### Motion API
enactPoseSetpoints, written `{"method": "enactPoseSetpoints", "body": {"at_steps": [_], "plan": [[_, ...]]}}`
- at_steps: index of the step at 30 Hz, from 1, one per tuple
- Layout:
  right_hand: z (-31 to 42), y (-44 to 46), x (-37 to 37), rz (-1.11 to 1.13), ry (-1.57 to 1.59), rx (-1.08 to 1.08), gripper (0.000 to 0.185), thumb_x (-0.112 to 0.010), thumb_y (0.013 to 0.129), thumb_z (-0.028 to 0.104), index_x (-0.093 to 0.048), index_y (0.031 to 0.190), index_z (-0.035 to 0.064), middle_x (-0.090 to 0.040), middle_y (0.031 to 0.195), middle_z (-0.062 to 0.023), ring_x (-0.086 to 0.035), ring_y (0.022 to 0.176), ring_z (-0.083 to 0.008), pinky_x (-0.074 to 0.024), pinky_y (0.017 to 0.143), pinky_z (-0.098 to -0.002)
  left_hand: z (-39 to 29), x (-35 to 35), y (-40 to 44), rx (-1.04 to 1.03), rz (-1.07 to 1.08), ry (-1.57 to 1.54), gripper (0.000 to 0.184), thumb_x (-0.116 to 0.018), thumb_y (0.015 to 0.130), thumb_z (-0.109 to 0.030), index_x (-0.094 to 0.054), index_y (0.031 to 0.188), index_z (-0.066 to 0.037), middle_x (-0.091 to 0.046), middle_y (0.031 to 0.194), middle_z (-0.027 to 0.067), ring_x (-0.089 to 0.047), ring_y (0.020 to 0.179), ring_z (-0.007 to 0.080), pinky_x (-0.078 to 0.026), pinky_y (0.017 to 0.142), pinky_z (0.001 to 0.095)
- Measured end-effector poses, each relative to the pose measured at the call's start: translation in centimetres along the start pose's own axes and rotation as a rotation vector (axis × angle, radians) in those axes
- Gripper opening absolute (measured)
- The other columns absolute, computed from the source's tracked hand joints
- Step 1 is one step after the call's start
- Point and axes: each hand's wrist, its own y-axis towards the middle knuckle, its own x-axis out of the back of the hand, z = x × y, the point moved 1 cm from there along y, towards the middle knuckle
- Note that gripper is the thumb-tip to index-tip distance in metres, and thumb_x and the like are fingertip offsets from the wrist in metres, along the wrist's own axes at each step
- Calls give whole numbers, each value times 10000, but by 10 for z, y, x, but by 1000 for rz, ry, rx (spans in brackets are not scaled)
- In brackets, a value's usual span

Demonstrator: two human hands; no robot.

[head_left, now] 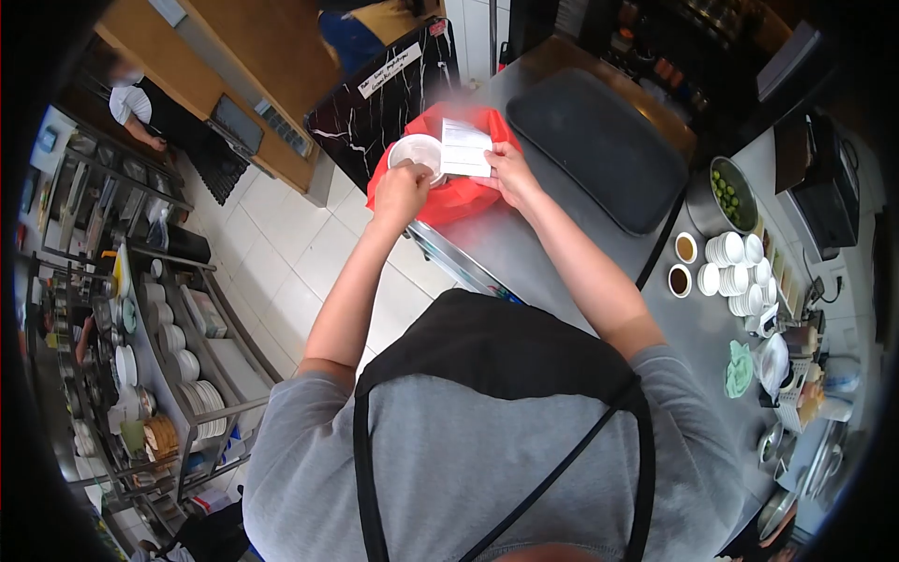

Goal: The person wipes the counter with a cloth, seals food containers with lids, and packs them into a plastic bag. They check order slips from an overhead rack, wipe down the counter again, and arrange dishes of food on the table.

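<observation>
A red plastic bag (449, 203) lies open at the near-left corner of the steel counter (552, 239). My left hand (403, 191) is closed at a round white container (412, 148) in the bag's mouth; its fingers curl over the container's near edge. Between the thumb and fingers of my right hand (510, 174) is a white printed paper slip (465, 148), held over the bag beside the container. What else lies inside the bag is hidden.
A large dark tray (599, 145) lies on the counter to the right. Beyond it are a metal pot of green fruit (733, 194), sauce cups (680, 280) and stacked white cups (735, 279). A person (140, 112) stands at the upper left, near shelves of dishes (201, 403).
</observation>
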Motion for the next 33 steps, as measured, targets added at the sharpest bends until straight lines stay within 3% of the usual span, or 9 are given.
{"method": "enactPoseSetpoints", "body": {"at_steps": [3,7,9,25,27,31,33], "plan": [[-2,-5,5,54,-25,-11,171,-437,881,154,-404,1010,47,-510,1033,-126,-550,935,-209,-480,784,-377,-2,-4,-3,155,-77,-299,131,-598,690,-89,-639,799,-28,-609,734,142,-583,615,233,-464,591,319],[-3,-9,8,39,-69,-29,179,-437,881,157,-404,1019,47,-511,1036,-119,-551,928,-203,-480,781,-374,-4,-16,-3,204,-60,-402,181,-605,694,-109,-622,842,-5,-616,736,131,-585,616,203,-467,600,309],[-4,-11,8,29,-52,-42,180,-443,877,156,-410,1017,48,-518,1027,-115,-552,920,-197,-480,779,-367,-4,-17,3,203,-53,-392,233,-603,716,-111,-599,918,5,-627,760,90,-586,661,129,-465,616,262],[-3,-14,7,65,-47,-63,182,-461,867,151,-420,1011,47,-522,1011,-108,-557,901,-201,-482,773,-364,3,-31,14,218,-46,-472,185,-587,720,-55,-570,885,26,-615,753,95,-586,666,129,-480,592,247],[-6,-11,8,68,-48,-56,181,-460,867,150,-418,1012,49,-523,1009,-105,-556,905,-200,-481,774,-361,6,-34,14,259,-46,-477,191,-602,704,-128,-586,859,-17,-625,751,94,-588,680,186,-465,636,308],[-11,-6,10,38,-41,-61,165,-455,868,142,-431,1000,47,-525,1005,-96,-557,900,-194,-484,765,-356,2,-30,14,255,-77,-452,178,-595,707,-124,-587,853,-23,-623,720,86,-588,648,188,-467,617,311],[-9,-8,10,35,-87,-82,193,-448,867,128,-452,1037,37,-545,991,-107,-557,912,-190,-486,754,-335,-4,-23,11,251,-27,-408,169,-597,711,-81,-580,860,-4,-605,780,99,-581,750,176,-470,668,297]]}}
